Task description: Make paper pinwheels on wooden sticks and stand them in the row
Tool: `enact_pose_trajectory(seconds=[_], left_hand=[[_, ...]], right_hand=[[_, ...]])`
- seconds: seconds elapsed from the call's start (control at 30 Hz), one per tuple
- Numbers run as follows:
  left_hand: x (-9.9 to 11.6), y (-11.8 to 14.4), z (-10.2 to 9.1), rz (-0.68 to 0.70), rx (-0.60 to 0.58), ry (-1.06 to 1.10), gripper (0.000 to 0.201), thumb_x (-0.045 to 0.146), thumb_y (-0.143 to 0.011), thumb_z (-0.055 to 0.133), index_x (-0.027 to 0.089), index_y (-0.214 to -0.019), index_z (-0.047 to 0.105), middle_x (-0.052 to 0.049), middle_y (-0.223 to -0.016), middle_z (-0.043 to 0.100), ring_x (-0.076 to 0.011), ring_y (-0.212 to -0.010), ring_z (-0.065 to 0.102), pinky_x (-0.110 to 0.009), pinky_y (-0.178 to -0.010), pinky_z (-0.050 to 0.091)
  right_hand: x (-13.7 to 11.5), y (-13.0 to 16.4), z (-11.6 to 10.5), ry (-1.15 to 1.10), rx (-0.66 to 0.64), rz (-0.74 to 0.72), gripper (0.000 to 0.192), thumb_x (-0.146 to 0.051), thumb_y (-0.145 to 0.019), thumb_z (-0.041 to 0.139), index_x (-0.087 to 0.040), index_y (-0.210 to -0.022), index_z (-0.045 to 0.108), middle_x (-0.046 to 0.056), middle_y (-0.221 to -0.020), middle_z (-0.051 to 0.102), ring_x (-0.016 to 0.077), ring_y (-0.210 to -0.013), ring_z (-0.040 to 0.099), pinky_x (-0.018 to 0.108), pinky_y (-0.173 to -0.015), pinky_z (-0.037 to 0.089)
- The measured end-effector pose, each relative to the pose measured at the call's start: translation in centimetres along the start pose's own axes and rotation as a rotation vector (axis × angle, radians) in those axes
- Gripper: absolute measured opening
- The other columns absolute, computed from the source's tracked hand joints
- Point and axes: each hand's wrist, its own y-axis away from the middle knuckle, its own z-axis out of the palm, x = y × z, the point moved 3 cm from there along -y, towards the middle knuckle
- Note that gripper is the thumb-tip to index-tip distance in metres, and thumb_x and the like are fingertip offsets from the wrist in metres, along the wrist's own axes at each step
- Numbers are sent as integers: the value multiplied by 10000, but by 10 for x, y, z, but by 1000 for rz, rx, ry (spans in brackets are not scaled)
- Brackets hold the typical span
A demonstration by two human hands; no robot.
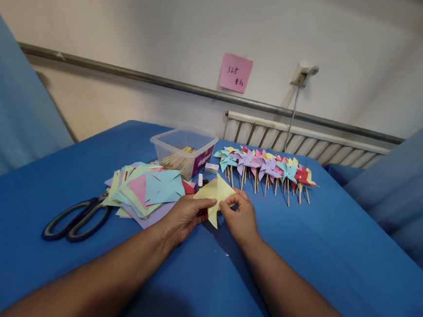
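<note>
The pale yellow paper [218, 191] is held between both hands, raised in front of the blue cloth. By the left hand [188, 215] it is clamped, thumb pressed flat on the face and fingers tucked beneath. By the right hand [241, 219] the near right part is pinched between thumb and forefinger; the other fingers are curled, and what lies behind the sheet cannot be told.

Risks, as judged: a folded point may be sprung loose if the left thumb is lifted; the thin sheet may be torn or creased off-line if the right pinch is pulled too hard.

Materials: the sheet appears matte and light, its points sharp, its face bent in soft folds. Beside the left forearm, a loose paper pile [143, 192] is fanned unevenly, slits visible in the top blue square; sheets could be dragged off by a sleeve-less arm brushing past. Against the pile, large scissors [87, 215] are laid, with dark looped handles. Behind, thin wooden sticks [180, 160] are held in a clear plastic box [203, 160]. To the right, finished pinwheels [268, 167] are clustered on the smooth blue cloth [336, 246].
</note>
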Motion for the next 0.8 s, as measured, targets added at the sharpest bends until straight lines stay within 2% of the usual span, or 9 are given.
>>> enact_pose_trajectory(seconds=[0.27,0.67,0.73,0.8], left_hand=[[-2,-1,-2,16,-8,-25,364,151,-609,772,87,-961,706,-143,-956,726,-212,-775,679,-288,-680,546],[0,1,1,49,-4,-60,337,165,-595,760,91,-919,709,-104,-839,728,-191,-728,669,-271,-665,522],[3,3,2,69,1,-71,311,156,-590,740,89,-892,705,-88,-788,721,-180,-684,658,-260,-633,510],[6,4,4,89,-3,-93,296,154,-583,722,94,-871,696,-74,-750,712,-168,-631,641,-253,-593,493]], right_hand=[[0,1,1,22,1,6,130,-264,-691,611,-204,-582,572,72,-1037,626,232,-1082,556,344,-942,388],[2,1,2,-28,-9,7,128,-253,-683,624,-208,-577,566,60,-1022,631,232,-1048,573,362,-939,400],[1,0,1,-87,-4,9,50,-246,-674,643,-211,-668,607,61,-1048,625,232,-1066,568,371,-956,399],[1,-2,-2,-191,4,40,207,-240,-661,673,-216,-861,628,60,-1080,624,224,-1060,574,372,-946,419]])
